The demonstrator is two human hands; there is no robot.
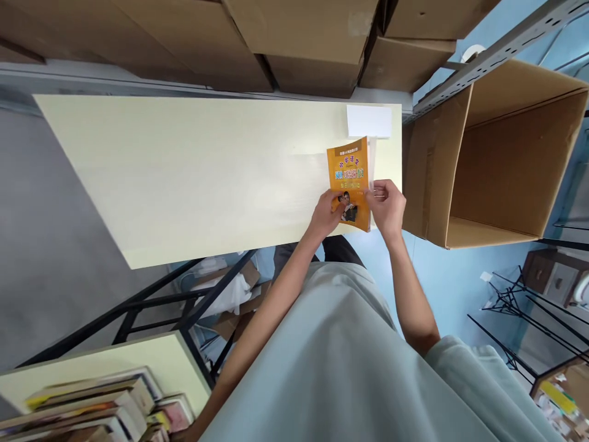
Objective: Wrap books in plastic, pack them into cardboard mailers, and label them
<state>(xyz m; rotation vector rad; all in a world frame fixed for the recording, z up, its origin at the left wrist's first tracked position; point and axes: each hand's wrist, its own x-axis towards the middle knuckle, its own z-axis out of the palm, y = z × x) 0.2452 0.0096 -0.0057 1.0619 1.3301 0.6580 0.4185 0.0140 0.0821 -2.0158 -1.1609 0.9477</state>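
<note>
An orange paperback book (350,166) with Chinese lettering and a picture on its cover is held, slightly tilted, over the right end of the pale table (193,172). My left hand (327,213) grips the book at its lower left, with fingers lying over the cover. At the book's right edge, my right hand (387,205) has thumb and fingers closed on the edge. A thin, pale, see-through strip (372,161) shows along that side; whether it is a page or a plastic wrap I cannot tell. Beyond the book lies a white paper sheet (369,121).
A large open cardboard box (437,166) stands right of the table. Closed cartons (304,31) line the shelf behind it. At lower left, several books (92,408) rest on another pale surface (179,356) beside a black metal frame (193,313).
</note>
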